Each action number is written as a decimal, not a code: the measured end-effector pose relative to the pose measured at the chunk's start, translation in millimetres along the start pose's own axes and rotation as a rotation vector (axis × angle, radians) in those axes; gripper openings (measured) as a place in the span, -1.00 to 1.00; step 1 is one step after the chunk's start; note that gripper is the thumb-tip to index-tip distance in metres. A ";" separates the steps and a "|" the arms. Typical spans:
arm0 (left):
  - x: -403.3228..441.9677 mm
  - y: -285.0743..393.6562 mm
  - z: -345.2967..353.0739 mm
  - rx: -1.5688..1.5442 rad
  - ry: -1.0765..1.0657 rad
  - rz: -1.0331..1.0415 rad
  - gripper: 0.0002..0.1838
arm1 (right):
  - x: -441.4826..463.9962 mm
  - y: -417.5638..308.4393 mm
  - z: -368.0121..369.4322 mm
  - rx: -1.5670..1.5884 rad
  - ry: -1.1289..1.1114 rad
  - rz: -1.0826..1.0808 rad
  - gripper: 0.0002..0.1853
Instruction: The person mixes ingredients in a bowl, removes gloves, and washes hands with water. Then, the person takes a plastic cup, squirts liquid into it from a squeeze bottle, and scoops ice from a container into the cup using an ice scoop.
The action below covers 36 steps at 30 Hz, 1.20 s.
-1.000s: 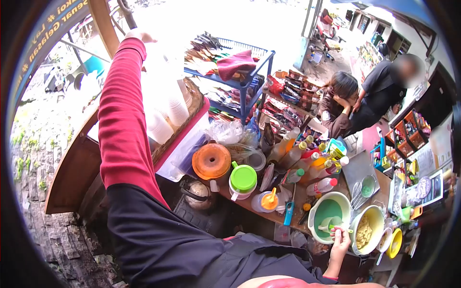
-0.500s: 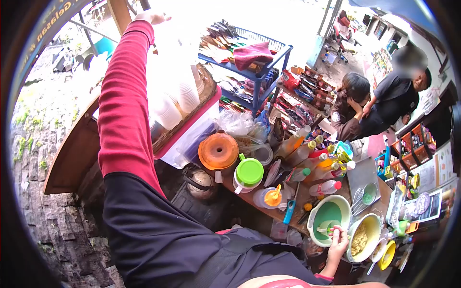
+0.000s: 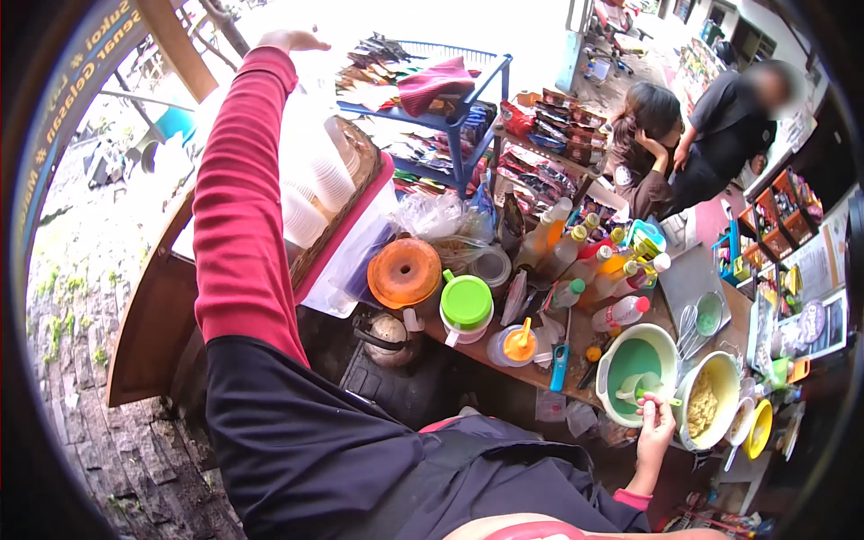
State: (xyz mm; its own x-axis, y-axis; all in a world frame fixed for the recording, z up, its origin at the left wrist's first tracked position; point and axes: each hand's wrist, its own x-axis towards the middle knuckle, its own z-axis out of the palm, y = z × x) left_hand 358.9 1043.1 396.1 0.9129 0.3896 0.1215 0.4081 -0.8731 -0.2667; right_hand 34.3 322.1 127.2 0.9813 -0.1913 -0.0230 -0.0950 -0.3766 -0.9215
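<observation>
"Where the left side begins, what shows?"

"The curved wooden counter (image 3: 148,337), its edge beside the stretched left sleeve (image 3: 243,198). At the top, the left hand (image 3: 292,40) is unclenched, fingers extended, with nothing visible in them."

"Room around that arm?"

"Bright, washed-out space by the hand. Lower down, stacked cups (image 3: 328,180) crowd the sleeve's right side."

"And further right?"

"A dark gap runs between the torso (image 3: 432,472) and the table (image 3: 583,355), with the kettle (image 3: 389,342) in it. Near the table's edge sit the orange container (image 3: 404,273) and green-lidded jug (image 3: 466,303)."

"The right hand?"

"The right hand (image 3: 656,430) grips the green handle of the ladle (image 3: 630,387), which is inside the bowl of green liquid (image 3: 670,358)."

"Any clearance there?"

"Little: bottles (image 3: 621,312) stand behind, and the bowl of yellow mixture (image 3: 724,430) is just beside it, so 2 rims sit close. The near side faces the dark gap, and 1 yellow dish (image 3: 760,430) lies farther right."
</observation>
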 end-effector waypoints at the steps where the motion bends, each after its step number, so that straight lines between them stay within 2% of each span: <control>1: 6.1 -6.9 0.4 0.007 0.001 0.009 -0.20 | -2.6 4.6 -5.1 0.001 0.014 0.014 -0.83; 4: 26.9 -25.7 -9.6 -0.115 0.052 0.063 -0.18 | -6.1 10.9 -15.8 -0.010 0.042 0.012 -0.84; 5: -14.4 -4.1 -45.8 0.035 0.223 0.111 -0.16 | -5.6 10.6 -17.7 -0.010 0.039 0.003 -0.84; 6: -20.8 -8.1 -54.5 0.042 0.232 0.122 -0.16 | -4.0 11.0 -19.7 -0.010 0.039 -0.005 -0.85; 8: -31.6 -14.0 -70.9 -0.058 0.539 0.241 -0.17 | 2.5 7.3 -19.5 -0.007 0.022 -0.038 -0.84; 9: -41.5 -6.0 -77.5 -0.052 0.538 0.260 -0.17 | 7.2 4.6 -16.6 0.010 0.016 -0.069 -0.83; 11: -89.3 22.0 -94.1 -0.212 0.647 0.264 -0.22 | 20.8 -0.3 -7.5 0.083 -0.002 -0.121 -0.80; 13: -119.3 46.5 -90.0 -0.421 0.669 0.337 -0.31 | 29.3 -27.0 4.3 0.149 -0.034 -0.106 -0.73; 14: -163.9 77.4 -91.1 -0.507 0.647 0.438 -0.21 | 36.8 -31.7 13.9 0.196 -0.035 -0.189 -0.71; 15: -180.3 94.2 -75.5 -0.643 0.664 0.561 -0.31 | 44.5 -24.3 25.4 0.333 -0.061 -0.314 -0.67; 16: -214.0 120.1 -65.4 -0.757 0.668 0.676 -0.37 | 44.1 -33.8 32.7 0.415 -0.096 -0.342 -0.58; 17: -255.8 153.2 -48.3 -0.953 0.616 0.740 -0.40 | 41.1 -41.1 40.6 0.570 -0.156 -0.261 -0.45; 18: -283.9 175.5 -19.8 -1.164 0.382 0.738 -0.41 | 35.6 -44.9 43.6 0.702 -0.190 -0.210 -0.30; 19: -327.9 219.3 3.8 -1.168 0.432 0.766 -0.35 | 27.1 -41.5 43.0 0.853 -0.227 -0.137 -0.25; 20: -370.4 251.9 -7.4 -1.074 0.341 1.043 -0.29 | 20.3 -37.1 39.9 1.014 -0.270 -0.080 -0.20; 23: -458.0 337.8 9.1 -1.187 0.139 1.091 -0.31 | -9.6 -17.5 10.6 1.226 -0.271 0.039 -0.13; 24: -478.3 356.9 19.2 -1.236 0.026 1.086 -0.33 | -20.3 -5.9 -2.5 1.227 -0.254 0.062 -0.13; 26: -510.6 389.5 40.1 -1.386 -0.054 1.053 -0.35 | -35.2 18.6 -33.1 1.142 -0.198 0.087 -0.12; 28: -535.9 410.1 49.9 -1.361 -0.146 1.070 -0.30 | -49.9 39.8 -60.8 1.145 -0.155 0.096 -0.17; 30: -565.0 426.0 50.4 -1.520 -0.218 1.049 -0.36 | -65.9 51.8 -80.1 0.937 -0.055 0.029 -0.20; 31: -577.5 430.4 52.4 -1.537 -0.310 1.110 -0.36 | -74.6 57.8 -86.5 0.789 0.014 -0.035 -0.23; 32: -591.9 435.2 55.4 -1.551 -0.360 1.109 -0.33 | -82.2 71.7 -95.0 0.764 0.047 -0.076 -0.42; 34: -598.2 433.0 68.7 -1.178 -0.428 1.309 -0.29 | -95.8 85.0 -110.2 0.630 0.045 -0.185 -0.39; 36: -626.4 439.9 59.5 -1.100 -0.747 1.295 -0.19 | -109.9 95.6 -120.4 0.513 -0.085 -0.204 -0.32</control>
State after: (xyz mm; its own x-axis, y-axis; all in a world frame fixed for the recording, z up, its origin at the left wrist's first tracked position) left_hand -33.3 432.4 145.8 0.5513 -0.8280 -0.1022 -0.3645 -0.3493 0.8632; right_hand -102.8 198.0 88.3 0.9834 -0.0790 0.1636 0.1709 0.0955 -0.9807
